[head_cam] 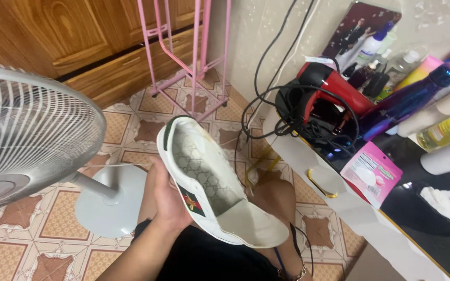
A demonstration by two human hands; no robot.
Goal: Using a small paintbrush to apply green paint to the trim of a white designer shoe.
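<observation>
Head view. I am gripping a white shoe [212, 179] by its side wall with my left hand [170, 200]. The fingers are curling round the sole and the thumb is pressing near the green-and-red stripe. The shoe is hanging over my lap, opening up, heel toward the fan [24, 135] and toe toward the table [334, 200].

Step in hand, as I judge it: holding the shoe for a look inside. The grip is on one side only, so any turning would call for support at the toe. I am seeing a bare limb behind the toe, but I cannot tell whether it is my right hand, or how it stands.

Containers: the shoe is holding nothing, only its patterned insole. The bottles [444, 130] are standing capped beside a red dryer [334, 86] and a pink packet [371, 174].
</observation>
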